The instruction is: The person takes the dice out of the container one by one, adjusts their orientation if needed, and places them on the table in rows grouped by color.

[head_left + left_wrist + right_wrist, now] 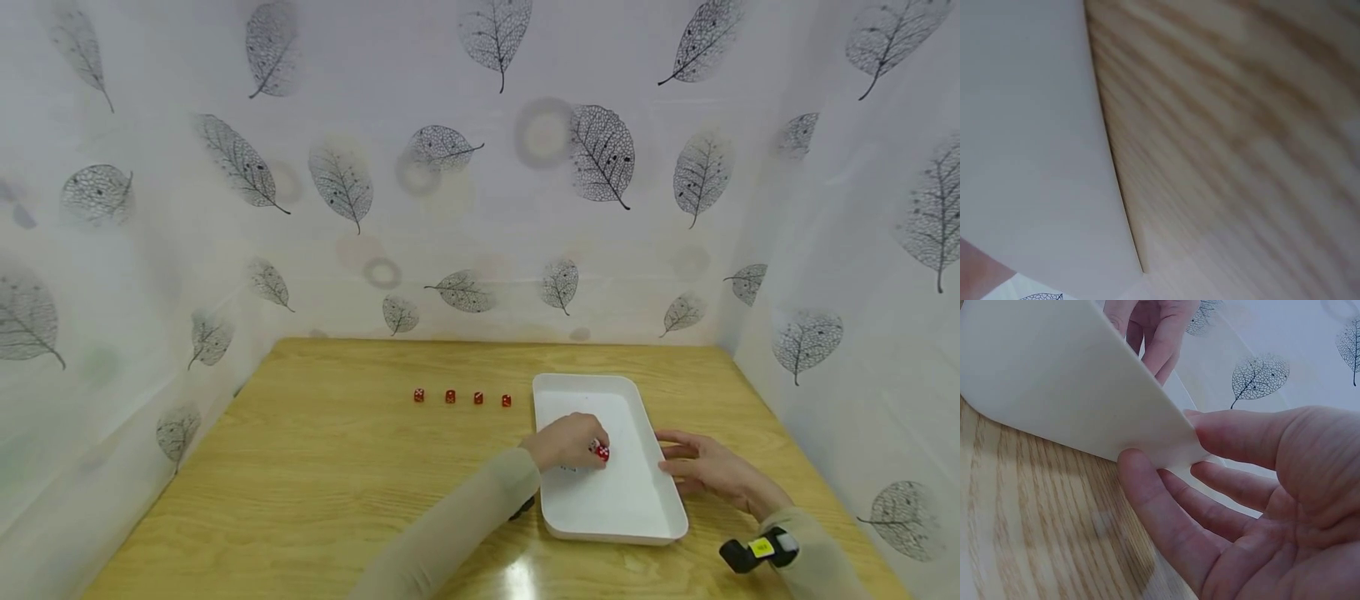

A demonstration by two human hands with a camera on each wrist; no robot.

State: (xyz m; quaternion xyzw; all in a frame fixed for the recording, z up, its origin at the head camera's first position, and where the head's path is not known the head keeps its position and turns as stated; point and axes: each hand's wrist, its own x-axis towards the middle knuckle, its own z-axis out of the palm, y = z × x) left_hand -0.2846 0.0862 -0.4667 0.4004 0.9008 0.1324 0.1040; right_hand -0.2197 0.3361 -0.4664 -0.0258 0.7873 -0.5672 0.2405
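Red die [603, 453]: located inside the white tray's outline, at the fingertips of the left hand [567, 440], which pinches it above the tray floor; whether it touches that floor cannot be determined. Small dark marks beneath this hand are too small to identify.

White tray [622, 504]: rectangular, rounded corners, lying on the tabletop [300, 483] with its longer sides running away from the person. The right hand [712, 475] is released, fingers extended and spread, fingertips in contact with the outside of the tray's right wall; the right wrist view confirms this.

Four red dice [451, 397]: spaced apart in a row on the tabletop, left of the tray's far end.

Black wrist device [741, 557]: worn on the right wrist, yellow label noted.

White sheeting [487, 242]: leaf-printed, standing behind the tabletop and along both sides.
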